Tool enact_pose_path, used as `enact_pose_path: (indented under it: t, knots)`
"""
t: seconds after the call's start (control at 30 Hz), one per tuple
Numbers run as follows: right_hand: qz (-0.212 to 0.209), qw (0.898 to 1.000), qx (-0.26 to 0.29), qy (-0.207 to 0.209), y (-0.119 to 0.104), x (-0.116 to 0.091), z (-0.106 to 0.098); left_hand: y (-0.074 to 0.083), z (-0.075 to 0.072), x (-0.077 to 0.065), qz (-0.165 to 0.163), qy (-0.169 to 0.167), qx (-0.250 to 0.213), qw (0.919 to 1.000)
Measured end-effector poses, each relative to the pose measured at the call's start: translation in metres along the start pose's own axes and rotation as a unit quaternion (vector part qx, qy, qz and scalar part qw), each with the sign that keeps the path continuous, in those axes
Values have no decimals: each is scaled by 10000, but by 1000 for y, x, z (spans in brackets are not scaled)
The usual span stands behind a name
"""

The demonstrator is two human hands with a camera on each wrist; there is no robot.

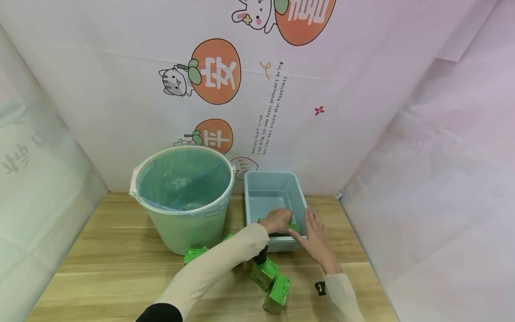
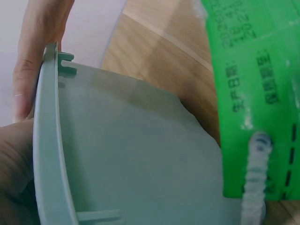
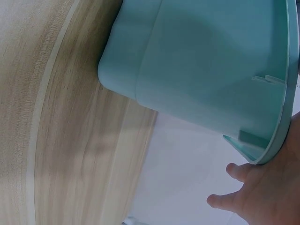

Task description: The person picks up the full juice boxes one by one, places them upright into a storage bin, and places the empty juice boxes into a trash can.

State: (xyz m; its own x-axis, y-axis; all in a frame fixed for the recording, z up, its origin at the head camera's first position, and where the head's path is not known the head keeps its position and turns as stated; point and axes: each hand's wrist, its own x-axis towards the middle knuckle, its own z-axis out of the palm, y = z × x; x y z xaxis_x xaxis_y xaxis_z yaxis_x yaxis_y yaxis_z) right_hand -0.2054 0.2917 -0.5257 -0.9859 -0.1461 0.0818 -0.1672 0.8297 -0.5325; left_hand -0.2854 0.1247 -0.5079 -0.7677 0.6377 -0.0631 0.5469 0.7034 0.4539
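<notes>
A light blue plastic bin (image 1: 267, 200) stands on the table with green drink cartons (image 1: 294, 227) in its near end. My left hand (image 1: 278, 220) reaches over the near rim, its fingers curled down at a carton; the fingertips are hidden. Along the bin's right rim lies my right hand (image 1: 317, 239), fingers extended and thumb at the near corner. In the right wrist view that hand (image 3: 272, 187) touches the rim from outside. Under my left forearm, two green cartons (image 1: 277, 293) lie close together. One carton (image 2: 258, 93) with a white bendy straw (image 2: 255, 173) looms large in the left wrist view.
A pale green bucket (image 1: 183, 228) with a plastic liner stands left of the bin. Another green carton (image 1: 196, 254) sits at its foot, partly behind my left sleeve. White printed cloth (image 1: 120, 112) walls off the back and sides of the wooden table (image 1: 100, 268).
</notes>
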Motion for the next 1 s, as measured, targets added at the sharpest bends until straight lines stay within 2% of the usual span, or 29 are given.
enact_pose_path:
  t: [0.13,0.37,0.67,0.83,1.0]
  knots:
    - [-3,10000,16,-27,-1,0,0,-2,-8,-6,48,-14,-18,10000]
    - [-1,10000,-15,-15,-1,-1,0,-6,-34,-18,202,-30,-153,9997]
    - [-131,9999,-15,103,-2,-1,-1,-13,-64,-38,386,218,-490,9978]
    - [-40,10000,-3,32,-2,-1,0,-17,-79,-55,344,397,-775,9956]
    - [33,10000,-3,-41,-2,0,-1,-19,-89,-72,484,639,-910,9926]
